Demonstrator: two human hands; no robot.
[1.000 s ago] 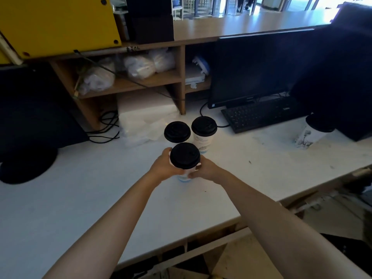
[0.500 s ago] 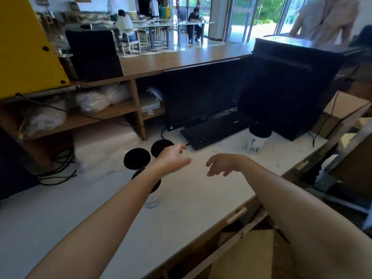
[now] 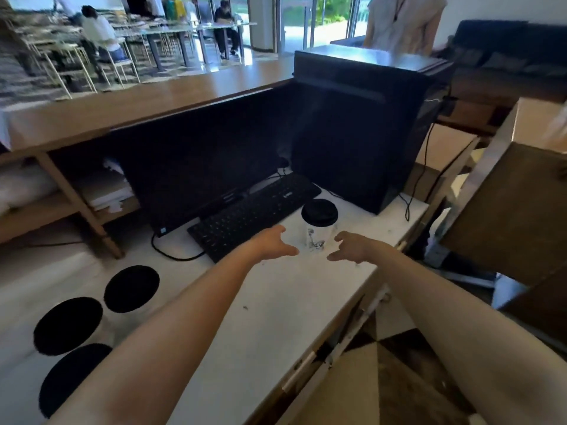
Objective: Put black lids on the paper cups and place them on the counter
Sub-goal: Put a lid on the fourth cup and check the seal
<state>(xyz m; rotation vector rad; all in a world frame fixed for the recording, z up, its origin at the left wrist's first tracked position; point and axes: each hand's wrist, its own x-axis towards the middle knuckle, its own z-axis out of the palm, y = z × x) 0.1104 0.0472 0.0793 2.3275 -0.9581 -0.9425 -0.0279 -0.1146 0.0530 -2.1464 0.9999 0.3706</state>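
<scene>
Here the left hand (image 3: 271,245) and right hand (image 3: 352,248) reach out over the white counter (image 3: 276,302), fingers spread and empty, one on each side of a lidded paper cup (image 3: 317,227) without touching it. Just left of the cup lies a black keyboard (image 3: 251,214). Three more cups with black lids (image 3: 132,288) stand clustered at the near left.

Bright daylight from the far windows (image 3: 310,16); dim, murky foreground; motion blur; wide-angle bending at the edges
</scene>
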